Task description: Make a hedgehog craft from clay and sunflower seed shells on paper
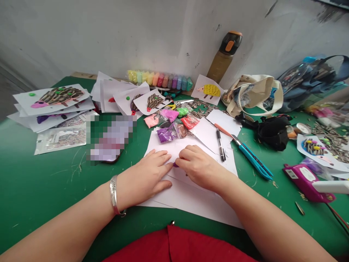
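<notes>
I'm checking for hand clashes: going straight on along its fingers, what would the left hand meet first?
Probably the purple bit at the fingertips of the right hand, then that hand itself. The left hand has a fingertip right beside the bit; whether they touch is unclear.

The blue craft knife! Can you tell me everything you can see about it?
The craft knife has a long, slim blue handle that looks like plastic, and a thinner, metal-looking front end. It lies on the green table at a slant, front end pointing away from the person and a bit to the left. It is right of the black pen, beside the white paper. No hand touches it. How far the blade sticks out is too small to tell.
</notes>
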A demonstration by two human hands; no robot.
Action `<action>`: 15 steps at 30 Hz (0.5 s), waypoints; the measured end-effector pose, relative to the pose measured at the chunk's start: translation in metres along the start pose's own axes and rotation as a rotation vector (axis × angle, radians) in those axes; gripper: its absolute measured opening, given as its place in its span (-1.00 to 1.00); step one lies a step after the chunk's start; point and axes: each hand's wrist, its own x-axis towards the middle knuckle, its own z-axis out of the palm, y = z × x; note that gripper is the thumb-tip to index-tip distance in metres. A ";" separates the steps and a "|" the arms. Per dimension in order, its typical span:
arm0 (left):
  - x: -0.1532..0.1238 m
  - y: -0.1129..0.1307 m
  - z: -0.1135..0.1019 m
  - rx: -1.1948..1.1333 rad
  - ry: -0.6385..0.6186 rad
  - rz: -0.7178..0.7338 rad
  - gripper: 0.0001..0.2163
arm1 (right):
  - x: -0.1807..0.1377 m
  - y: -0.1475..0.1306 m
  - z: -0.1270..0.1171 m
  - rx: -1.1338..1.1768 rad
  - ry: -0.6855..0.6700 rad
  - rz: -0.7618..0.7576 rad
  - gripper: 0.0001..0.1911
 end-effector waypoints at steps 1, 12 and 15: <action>0.000 0.000 0.000 -0.004 0.000 -0.002 -0.63 | 0.000 0.000 0.000 0.001 0.008 -0.001 -0.76; 0.000 0.001 -0.002 -0.005 -0.023 -0.013 -0.61 | 0.000 0.001 0.001 0.035 0.038 -0.014 -0.77; 0.000 0.001 -0.001 -0.017 -0.007 -0.013 -0.61 | 0.002 -0.001 0.001 0.000 0.004 -0.023 -0.76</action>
